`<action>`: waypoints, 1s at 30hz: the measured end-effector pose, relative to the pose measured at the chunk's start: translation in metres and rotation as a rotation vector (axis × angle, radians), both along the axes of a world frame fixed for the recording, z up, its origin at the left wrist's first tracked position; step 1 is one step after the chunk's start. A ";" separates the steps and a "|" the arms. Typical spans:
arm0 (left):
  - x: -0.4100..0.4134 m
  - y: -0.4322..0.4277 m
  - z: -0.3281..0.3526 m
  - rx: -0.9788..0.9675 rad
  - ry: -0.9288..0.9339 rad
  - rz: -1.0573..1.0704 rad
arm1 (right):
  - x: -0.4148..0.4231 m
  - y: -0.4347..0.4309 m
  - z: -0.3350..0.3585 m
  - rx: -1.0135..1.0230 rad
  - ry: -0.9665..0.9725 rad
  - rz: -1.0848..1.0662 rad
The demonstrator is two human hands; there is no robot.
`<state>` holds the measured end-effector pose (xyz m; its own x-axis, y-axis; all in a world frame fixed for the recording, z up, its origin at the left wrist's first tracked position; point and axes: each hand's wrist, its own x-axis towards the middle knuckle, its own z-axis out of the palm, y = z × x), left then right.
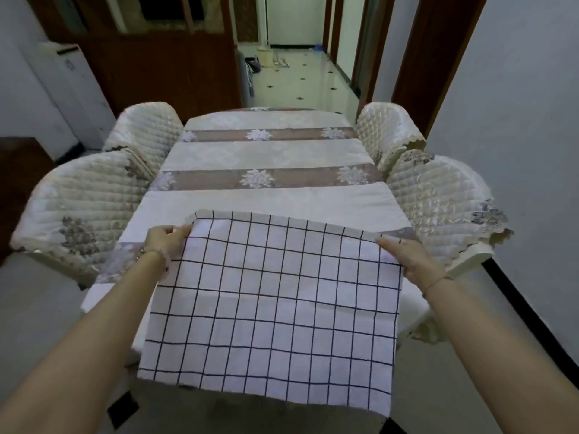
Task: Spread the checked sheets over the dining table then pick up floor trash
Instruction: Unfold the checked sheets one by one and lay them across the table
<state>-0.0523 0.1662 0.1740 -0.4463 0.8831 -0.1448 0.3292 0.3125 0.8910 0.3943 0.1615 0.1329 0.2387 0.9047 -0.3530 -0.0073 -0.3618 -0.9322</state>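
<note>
Holding a white checked sheet (272, 305) by its two far corners, both hands closed on the cloth: left hand (166, 238) pinching the far-left corner, thumb on top and fingers curled under; right hand (407, 256) gripping the far-right edge, fingers wrapped over the fabric. Stretched flat between the hands, far edge folded slightly back, near edge hanging past the near end of the counter (269, 151) toward the floor. Lying over the near part of the counter only; beyond the hands, bare striped floral tablecloth (266, 178) running away to the far end. Beaded bracelet (156, 252) on the left wrist, thin cord (437, 281) on the right wrist. Outside the left hand, two quilted chair covers (81, 208); outside the right hand, two more (438, 198), all pushed in close against the counter's sides. Far ahead of both hands, a tiled hallway floor (300, 83) with dark diamond insets.
</note>
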 end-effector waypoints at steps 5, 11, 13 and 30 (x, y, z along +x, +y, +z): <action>-0.013 -0.019 -0.044 -0.152 -0.015 0.077 | -0.015 0.004 -0.027 -0.080 -0.132 -0.028; -0.015 -0.048 -0.057 -0.270 -0.025 0.154 | -0.020 -0.024 -0.045 -0.244 -0.027 0.065; -0.018 -0.057 -0.060 -0.314 -0.021 0.169 | -0.016 -0.041 -0.060 -0.266 -0.102 0.102; -0.023 -0.167 -0.087 -0.462 -0.259 -0.175 | -0.014 -0.092 -0.070 -0.225 -0.067 -0.161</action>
<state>-0.0750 -0.0008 0.0867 -0.1969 0.7596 -0.6198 0.2002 0.6500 0.7330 0.3801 0.0695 0.0633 0.4031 0.7535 -0.5194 -0.0223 -0.5593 -0.8287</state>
